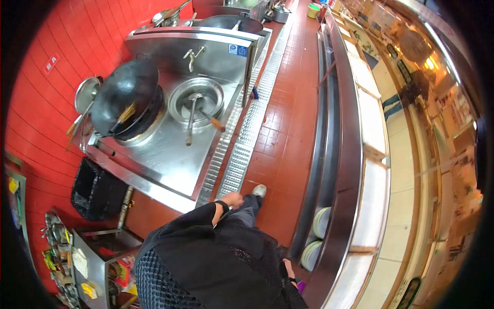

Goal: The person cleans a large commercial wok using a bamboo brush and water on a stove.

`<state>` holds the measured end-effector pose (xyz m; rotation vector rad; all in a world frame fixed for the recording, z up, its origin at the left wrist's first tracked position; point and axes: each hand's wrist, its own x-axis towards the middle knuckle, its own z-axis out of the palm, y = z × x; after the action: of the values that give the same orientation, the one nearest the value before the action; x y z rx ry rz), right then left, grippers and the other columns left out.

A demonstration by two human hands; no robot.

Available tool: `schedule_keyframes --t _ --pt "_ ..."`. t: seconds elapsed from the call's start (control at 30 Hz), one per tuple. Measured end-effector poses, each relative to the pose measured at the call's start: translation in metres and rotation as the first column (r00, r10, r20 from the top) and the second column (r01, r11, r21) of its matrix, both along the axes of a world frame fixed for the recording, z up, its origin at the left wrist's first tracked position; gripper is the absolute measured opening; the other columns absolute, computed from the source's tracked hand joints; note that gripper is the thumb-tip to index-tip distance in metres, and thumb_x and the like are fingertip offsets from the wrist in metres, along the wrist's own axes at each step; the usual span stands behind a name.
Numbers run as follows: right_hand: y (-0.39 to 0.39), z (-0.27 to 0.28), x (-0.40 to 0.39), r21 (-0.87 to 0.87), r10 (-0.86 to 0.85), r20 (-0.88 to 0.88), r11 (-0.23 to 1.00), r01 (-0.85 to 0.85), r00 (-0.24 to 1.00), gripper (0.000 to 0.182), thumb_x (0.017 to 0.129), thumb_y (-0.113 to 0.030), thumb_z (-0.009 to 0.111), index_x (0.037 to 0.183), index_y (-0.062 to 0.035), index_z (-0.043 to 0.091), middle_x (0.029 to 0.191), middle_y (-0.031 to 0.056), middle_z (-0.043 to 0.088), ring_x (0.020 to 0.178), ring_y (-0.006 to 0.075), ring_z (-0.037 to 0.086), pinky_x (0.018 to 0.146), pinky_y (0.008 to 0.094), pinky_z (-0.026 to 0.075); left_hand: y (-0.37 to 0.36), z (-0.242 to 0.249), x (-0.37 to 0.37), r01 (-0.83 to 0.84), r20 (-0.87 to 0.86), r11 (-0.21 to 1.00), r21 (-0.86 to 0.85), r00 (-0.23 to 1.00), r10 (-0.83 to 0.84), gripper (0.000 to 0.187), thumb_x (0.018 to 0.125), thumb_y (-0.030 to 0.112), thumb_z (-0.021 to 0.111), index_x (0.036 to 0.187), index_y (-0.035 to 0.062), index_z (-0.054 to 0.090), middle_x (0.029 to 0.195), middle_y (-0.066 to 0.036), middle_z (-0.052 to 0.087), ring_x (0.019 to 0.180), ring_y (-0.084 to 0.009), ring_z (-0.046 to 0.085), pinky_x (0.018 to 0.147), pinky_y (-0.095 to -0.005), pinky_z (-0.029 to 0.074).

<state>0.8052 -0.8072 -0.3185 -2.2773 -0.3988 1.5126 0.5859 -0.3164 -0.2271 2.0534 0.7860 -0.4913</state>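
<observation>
Left hand [234, 199] was seen loosely curled, holding nothing, hanging over the floor grate [242, 149] just off the front edge of the wok station [170, 154]. A dark band was worn at that wrist. Right hand [288, 269] was mostly hidden behind the dark jacket; grip could not be told. It was placed near the lower shelf of the counter [350, 154], beside the stacked plates [319, 222].

Nearest thing to left hand: wok station, stainless, front edge facing the aisle. Black wok [126, 98] was seated in the left burner, tilted, with a brush [122, 116] inside. Right well [195, 100] was fitted with a steel basin; two ladles [191, 116] were left in it, handles pointed toward the front edge. A black crate [95, 188] was set against the station's left end. More plates [310, 255] were stacked further along the shelf.
</observation>
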Motion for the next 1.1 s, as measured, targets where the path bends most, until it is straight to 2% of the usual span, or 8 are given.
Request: schedule_keyframes --t 0.13,0.17,0.23,0.4,0.43,0.57,0.93,1.1 --pt "0.071 0.056 0.094 -0.043 0.146 0.114 0.989 -0.142 0.983 0.027 0.089 -0.025 0.049 0.084 -0.0047 0.066 0.065 0.0135 0.061 0.058 0.0296 0.061 0.053 0.0421 0.046 0.014 -0.203 -0.056 -0.271 0.07 0.959 -0.084 0.958 0.277 0.031 0.075 0.025 0.063 0.099 0.0069 0.071 0.101 -0.017 0.068 0.097 -0.0304 0.064 0.084 -0.0412 0.049" --pt "0.093 0.071 0.112 -0.05 0.176 0.147 0.984 -0.17 0.973 0.027 0.089 -0.025 0.048 0.085 -0.0047 0.066 0.066 0.0147 0.061 0.06 0.0307 0.061 0.054 0.0431 0.046 0.03 -0.204 -0.036 -0.576 -0.639 0.739 -0.35 0.723 0.261 0.034 0.073 0.019 0.067 0.104 0.0059 0.069 0.103 -0.017 0.067 0.098 -0.0272 0.064 0.084 -0.041 0.049" --pt "0.14 0.09 0.169 -0.064 0.261 0.236 0.965 -0.253 0.936 0.027 0.088 -0.024 0.047 0.086 -0.0047 0.067 0.068 0.0172 0.062 0.063 0.0329 0.062 0.057 0.045 0.047 0.078 -0.125 0.018 0.274 -0.313 0.957 -0.093 0.905 -0.289 0.036 0.077 0.028 0.063 0.103 0.0037 0.069 0.099 -0.018 0.068 0.093 -0.03 0.065 0.08 -0.0419 0.05" --pt "0.205 0.014 0.325 -0.194 0.583 0.746 0.654 -0.731 0.323 0.036 0.087 -0.031 0.048 0.084 -0.0017 0.068 0.07 0.0218 0.063 0.062 0.038 0.061 0.061 0.0486 0.047 0.152 -0.048 0.122 -0.15 0.015 0.986 0.072 0.989 0.149 0.035 0.082 0.035 0.048 0.091 0.0085 0.069 0.092 -0.019 0.067 0.089 -0.0364 0.063 0.076 -0.0471 0.049" --pt "0.282 0.032 0.354 0.074 0.241 0.552 0.939 -0.335 0.798 0.017 0.083 -0.024 0.061 0.076 -0.0091 0.064 0.056 0.0089 0.056 0.047 0.0276 0.057 0.046 0.0418 0.046 0.178 -0.003 0.163 -0.287 0.133 0.95 0.12 0.953 0.271 0.033 0.081 0.028 0.049 0.09 0.0027 0.068 0.093 -0.019 0.067 0.089 -0.0363 0.064 0.076 -0.0456 0.05" --pt "0.418 0.077 0.39 0.283 -0.275 0.25 0.938 0.202 0.928 0.025 0.089 -0.022 0.059 0.073 -0.0035 0.061 0.056 0.005 0.055 0.042 0.016 0.053 0.039 0.0326 0.042 0.228 0.037 0.229 -0.306 0.188 0.936 -0.171 0.923 0.336 0.023 0.08 0.01 0.048 0.091 0.0055 0.068 0.086 -0.014 0.069 0.081 -0.0266 0.067 0.073 -0.0389 0.051" --pt "0.642 0.054 0.557 -0.003 -0.09 -0.172 0.996 0.091 0.981 0.024 0.089 -0.025 0.058 0.077 -0.0048 0.06 0.056 0.0046 0.052 0.042 0.0184 0.052 0.039 0.0329 0.043 0.356 0.019 0.26 -0.531 -0.487 0.825 -0.194 0.782 0.389 0.029 0.086 0.02 0.052 0.101 0.0041 0.07 0.103 -0.017 0.067 0.083 -0.0231 0.067 0.071 -0.0394 0.052" --pt "0.803 0.071 0.66 0.207 0.21 0.196 0.946 -0.249 0.958 0.02 0.089 -0.02 0.055 0.075 -0.0061 0.06 0.052 0.0047 0.051 0.04 0.0172 0.05 0.036 0.0332 0.04 0.444 0.02 0.357 -0.71 0.0 0.699 -0.085 0.701 0.713 0.026 0.086 0.025 0.051 0.088 0.0061 0.07 0.072 -0.007 0.068 0.058 -0.0184 0.063 0.056 -0.0328 0.05"
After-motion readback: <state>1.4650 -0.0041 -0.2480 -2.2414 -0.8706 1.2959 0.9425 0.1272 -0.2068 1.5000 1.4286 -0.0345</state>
